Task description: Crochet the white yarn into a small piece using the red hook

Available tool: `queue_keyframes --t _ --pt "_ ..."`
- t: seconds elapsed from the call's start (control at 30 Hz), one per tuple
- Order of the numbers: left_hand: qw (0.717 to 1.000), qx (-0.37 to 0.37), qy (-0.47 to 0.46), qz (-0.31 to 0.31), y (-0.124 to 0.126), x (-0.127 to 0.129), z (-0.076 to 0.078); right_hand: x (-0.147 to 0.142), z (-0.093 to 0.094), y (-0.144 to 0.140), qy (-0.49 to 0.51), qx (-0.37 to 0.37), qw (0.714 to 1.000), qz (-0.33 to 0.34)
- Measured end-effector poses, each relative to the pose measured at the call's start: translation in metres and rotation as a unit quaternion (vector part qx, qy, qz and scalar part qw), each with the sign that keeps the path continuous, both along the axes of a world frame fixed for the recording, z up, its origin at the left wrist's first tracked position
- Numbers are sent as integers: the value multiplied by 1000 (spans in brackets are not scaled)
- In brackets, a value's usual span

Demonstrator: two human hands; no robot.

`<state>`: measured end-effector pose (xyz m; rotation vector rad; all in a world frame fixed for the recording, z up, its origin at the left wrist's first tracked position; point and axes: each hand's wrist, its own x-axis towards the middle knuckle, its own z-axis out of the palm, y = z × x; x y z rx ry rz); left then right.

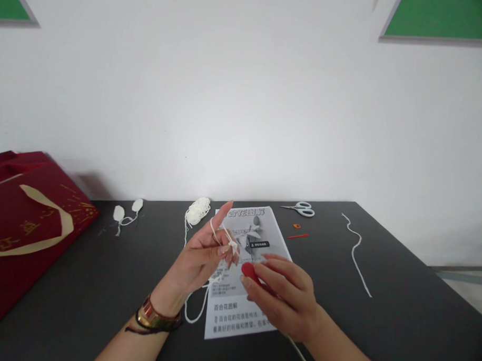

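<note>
A red bag (21, 225) sits at the table's left edge, two white petals (126, 210) beside it. The left hand (201, 258) is raised, yarn (217, 237) looped over its forefinger and pinched at the fingertips. The right hand (282, 300) grips a red-handled hook (250, 271) over the sheet (242, 317). Scissors (302, 208) and a loose strand (357, 253) lie at right.

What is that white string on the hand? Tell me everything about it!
The white yarn is thin, soft-looking string. It loops around the raised forefinger of the left hand and crosses to a small knotted bit pinched at that hand's fingertips. From there it hangs down in a loose curl over the printed paper sheet and the dark table. Another strand seems to lead back to the small yarn ball behind the hand.
</note>
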<state>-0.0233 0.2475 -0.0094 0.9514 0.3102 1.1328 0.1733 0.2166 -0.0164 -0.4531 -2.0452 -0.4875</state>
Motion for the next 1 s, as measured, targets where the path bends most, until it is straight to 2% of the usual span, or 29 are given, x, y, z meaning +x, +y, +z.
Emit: queue_keyframes --t 0.17,0.37,0.53,0.67,0.77,1.0 --pt "1000 10 5 12 -4 6 0 -2 0 -1 -7 7 1000 -27" --pt "997 35 32 67 -8 8 0 -2 -5 -2 -7 7 999 -51" --pt "982 100 94 127 -8 8 -6 -1 -9 -1 3 -3 999 -52" --pt "973 139 120 141 -5 5 -8 -1 -8 0 34 -57 998 8" --pt "979 123 107 119 -3 4 -6 -2 -4 -1 76 -101 989 71" --pt "989 81 75 94 -2 1 -1 -1 3 -2 165 -210 954 135"
